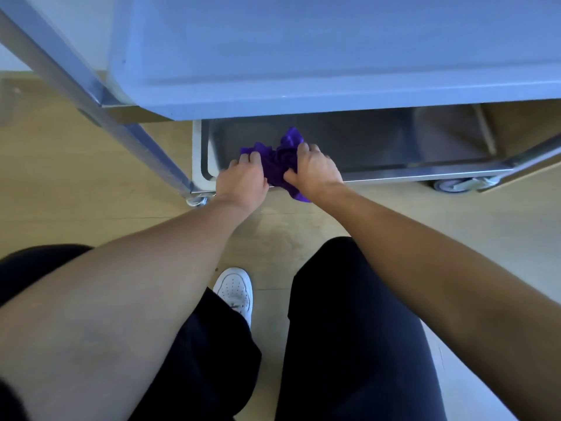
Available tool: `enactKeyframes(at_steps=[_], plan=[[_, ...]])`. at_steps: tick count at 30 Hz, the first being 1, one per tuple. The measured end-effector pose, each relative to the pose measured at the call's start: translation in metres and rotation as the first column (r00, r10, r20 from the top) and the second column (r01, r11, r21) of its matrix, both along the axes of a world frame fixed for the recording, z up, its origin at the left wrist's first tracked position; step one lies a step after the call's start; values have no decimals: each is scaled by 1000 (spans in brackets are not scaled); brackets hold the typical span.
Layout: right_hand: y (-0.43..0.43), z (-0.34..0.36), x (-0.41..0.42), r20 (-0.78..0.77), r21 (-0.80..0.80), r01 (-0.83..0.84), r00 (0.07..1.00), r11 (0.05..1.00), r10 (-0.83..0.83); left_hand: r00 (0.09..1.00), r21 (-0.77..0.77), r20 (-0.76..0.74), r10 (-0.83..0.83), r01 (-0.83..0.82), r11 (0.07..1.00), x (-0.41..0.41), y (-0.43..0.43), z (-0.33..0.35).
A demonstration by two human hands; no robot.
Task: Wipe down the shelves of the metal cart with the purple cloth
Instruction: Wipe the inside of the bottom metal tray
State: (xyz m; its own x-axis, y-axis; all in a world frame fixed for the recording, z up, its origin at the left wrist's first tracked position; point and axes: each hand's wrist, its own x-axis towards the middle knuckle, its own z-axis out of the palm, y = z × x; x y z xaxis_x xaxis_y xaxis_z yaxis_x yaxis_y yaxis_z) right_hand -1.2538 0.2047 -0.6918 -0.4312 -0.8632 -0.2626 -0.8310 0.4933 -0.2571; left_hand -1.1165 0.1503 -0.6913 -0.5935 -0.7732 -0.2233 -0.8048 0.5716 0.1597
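Note:
A crumpled purple cloth [280, 161] lies on the front left of the metal cart's bottom shelf [379, 147], one end hanging over the front rim. My left hand [243, 180] grips the cloth's left part, fingers curled into it. My right hand [315, 171] grips the right part, thumb tucked under the fabric. Both hands sit side by side at the shelf's front edge. The cart's upper shelf [303, 56] overhangs and hides the back of the bottom shelf.
The cart's slanted metal post [91, 95] runs down the left to a caster [197, 201]. Another caster [461, 185] is at the right. My dark-trousered legs and a white shoe [235, 291] stand on the wooden floor [91, 183] below.

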Motion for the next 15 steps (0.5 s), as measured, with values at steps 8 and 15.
enactKeyframes(at_steps=[8,15], plan=[[65,78,9,52,-89,10,999,996,-6,992,121,-78,-95,104,987,-10,39,64],[130,235,15,121,-78,82,990,994,-72,971,135,-134,-200,218,967,8,88,221]])
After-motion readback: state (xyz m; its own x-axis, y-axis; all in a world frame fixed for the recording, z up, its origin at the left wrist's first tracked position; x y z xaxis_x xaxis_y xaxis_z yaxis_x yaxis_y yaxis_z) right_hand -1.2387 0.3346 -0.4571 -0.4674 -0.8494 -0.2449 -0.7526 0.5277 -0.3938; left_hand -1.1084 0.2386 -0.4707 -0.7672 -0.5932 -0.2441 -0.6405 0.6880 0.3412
